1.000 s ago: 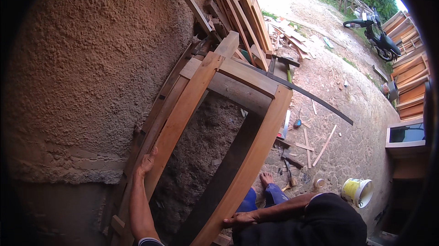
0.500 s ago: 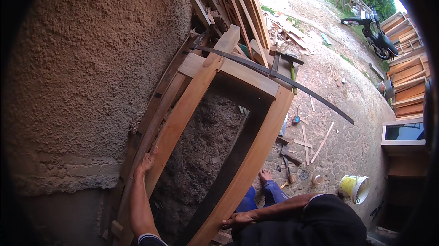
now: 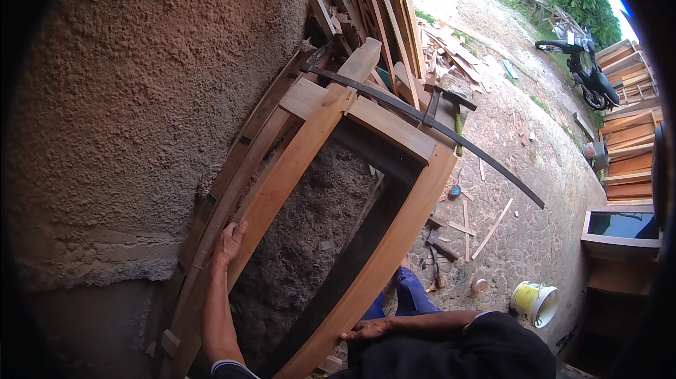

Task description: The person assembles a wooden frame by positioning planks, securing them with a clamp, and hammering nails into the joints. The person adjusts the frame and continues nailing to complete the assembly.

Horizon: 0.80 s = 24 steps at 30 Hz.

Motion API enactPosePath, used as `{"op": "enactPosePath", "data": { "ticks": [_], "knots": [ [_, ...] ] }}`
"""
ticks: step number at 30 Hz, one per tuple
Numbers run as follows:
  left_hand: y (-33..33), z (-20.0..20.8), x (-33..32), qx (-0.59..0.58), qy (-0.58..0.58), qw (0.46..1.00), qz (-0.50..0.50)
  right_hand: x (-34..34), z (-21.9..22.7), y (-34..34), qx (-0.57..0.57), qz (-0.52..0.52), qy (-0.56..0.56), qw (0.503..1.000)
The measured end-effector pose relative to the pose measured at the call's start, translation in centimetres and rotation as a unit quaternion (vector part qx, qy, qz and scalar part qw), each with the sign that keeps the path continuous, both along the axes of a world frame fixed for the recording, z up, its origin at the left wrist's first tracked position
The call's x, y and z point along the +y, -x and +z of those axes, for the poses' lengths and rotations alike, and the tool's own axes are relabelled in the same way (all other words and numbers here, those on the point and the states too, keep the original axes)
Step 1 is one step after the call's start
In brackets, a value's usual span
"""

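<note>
A long rectangular wooden frame (image 3: 380, 270) stretches away from me, with a short crosspiece (image 3: 391, 125) at its far end. My left hand (image 3: 231, 239) is closed around the left rail, thumb on its upper face. Lower down, my right hand (image 3: 367, 328) grips the outer edge of the right rail; its fingers are partly hidden. A dark metal bar clamp (image 3: 486, 162) lies across the far end and juts out to the right. Other wooden beams (image 3: 243, 161) run along the frame's left side.
A rough plastered wall (image 3: 148, 111) rises at the left. Planks (image 3: 380, 9) lean at the far end. A hammer (image 3: 456, 101) rests beside the clamp. On the ground lie thin wood strips (image 3: 493, 229), a blue tape measure (image 3: 455, 192) and a yellow-white bucket (image 3: 528, 299). A motorcycle (image 3: 595, 83) stands far right.
The view has shifted slightly, so the frame's far end sits a little lower and further right. Both hands keep their hold on the rails. My bare foot is now mostly hidden.
</note>
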<state>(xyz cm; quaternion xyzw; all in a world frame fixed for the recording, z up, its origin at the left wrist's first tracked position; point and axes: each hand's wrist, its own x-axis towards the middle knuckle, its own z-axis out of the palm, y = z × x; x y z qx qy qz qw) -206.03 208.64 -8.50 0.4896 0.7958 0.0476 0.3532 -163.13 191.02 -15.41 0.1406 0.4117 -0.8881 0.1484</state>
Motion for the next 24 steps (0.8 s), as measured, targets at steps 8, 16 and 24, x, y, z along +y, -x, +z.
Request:
{"op": "enactPosePath", "data": {
  "ticks": [8,16,24],
  "knots": [
    [-10.7,-1.4,9.3,0.112,-0.231,0.966,-0.024,14.0,0.9,-15.9,-0.249,-0.418,-0.324,0.811],
    [-18.9,-1.8,21.7,0.135,-0.159,0.976,0.06,28.3,2.1,-21.1,-0.221,-0.553,-0.69,0.412],
    [-22.4,-0.6,24.0,0.204,-0.149,0.96,0.117,33.3,2.4,-17.0,-0.128,-0.529,-0.705,0.454]
  ]
}}
